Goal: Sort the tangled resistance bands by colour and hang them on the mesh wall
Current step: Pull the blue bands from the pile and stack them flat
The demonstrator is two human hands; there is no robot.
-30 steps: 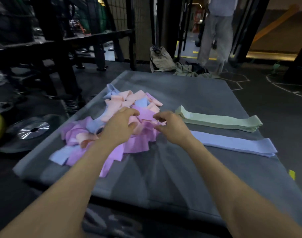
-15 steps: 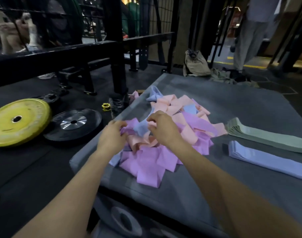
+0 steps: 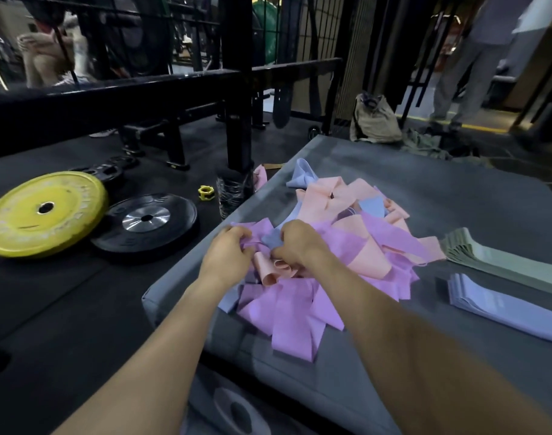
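Both hands, left hand (image 3: 227, 257) & right hand (image 3: 295, 243), pinch folds in the tangled bands (image 3: 325, 265) piled on the mat (image 3: 457, 196) at 12 o'clock. Light, floppy, stretchy; prob best taken at 1 free loop end.

Both arms outstretched; left grip (image 3: 229, 255) and right grip (image 3: 295, 243) curled, pinching

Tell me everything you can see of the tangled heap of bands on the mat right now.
The tangled heap of bands is a loose pile of flat, stretchy-looking strips in purple, peach-pink and pale blue, folded and looped over each other. It lies on the grey mat near its left edge, purple ends trailing toward the near edge. The left hand and right hand both grip strips at its near-left side. Sorted green and blue stacks lie apart to its right.
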